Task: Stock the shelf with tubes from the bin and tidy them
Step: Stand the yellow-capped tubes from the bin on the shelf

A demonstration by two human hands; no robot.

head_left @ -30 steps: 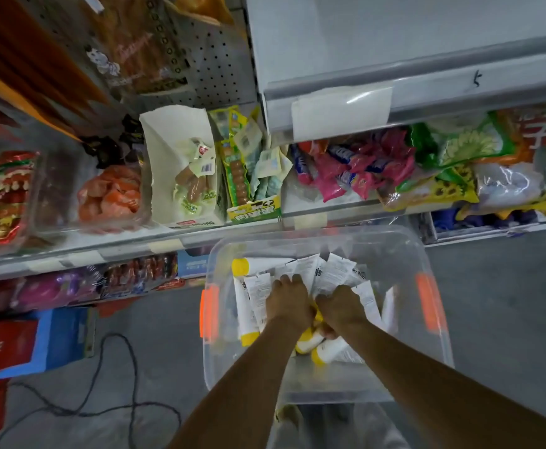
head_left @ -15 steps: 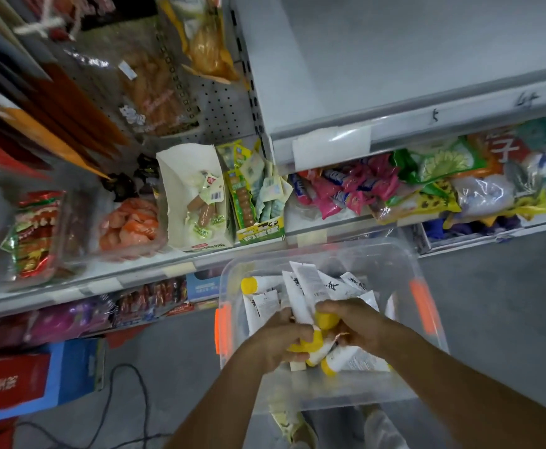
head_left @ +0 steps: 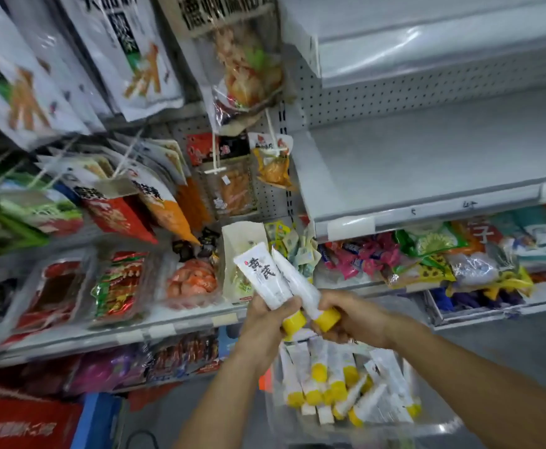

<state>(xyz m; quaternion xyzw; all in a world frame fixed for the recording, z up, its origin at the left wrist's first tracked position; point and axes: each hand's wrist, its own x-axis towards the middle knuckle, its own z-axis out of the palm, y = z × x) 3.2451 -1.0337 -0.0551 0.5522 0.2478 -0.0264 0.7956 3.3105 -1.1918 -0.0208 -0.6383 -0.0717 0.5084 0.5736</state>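
Shop aisle was crammed with snack packs [head_left: 119, 286], plus one bare grey metal shelf [head_left: 427, 163]. Just below that shelf, my left hand [head_left: 265, 322] gripped a white yellow-capped tube [head_left: 263, 280] and my right hand [head_left: 351, 319] gripped a second tube [head_left: 301, 286], the two touching. Lower still, a clear plastic bin [head_left: 440, 427] held loose tubes [head_left: 330, 377].

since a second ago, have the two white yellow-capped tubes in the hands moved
Yes: up. The left hand and right hand have lifted the two white yellow-capped tubes out of the clear plastic bin, where they lay before, to above its rim.
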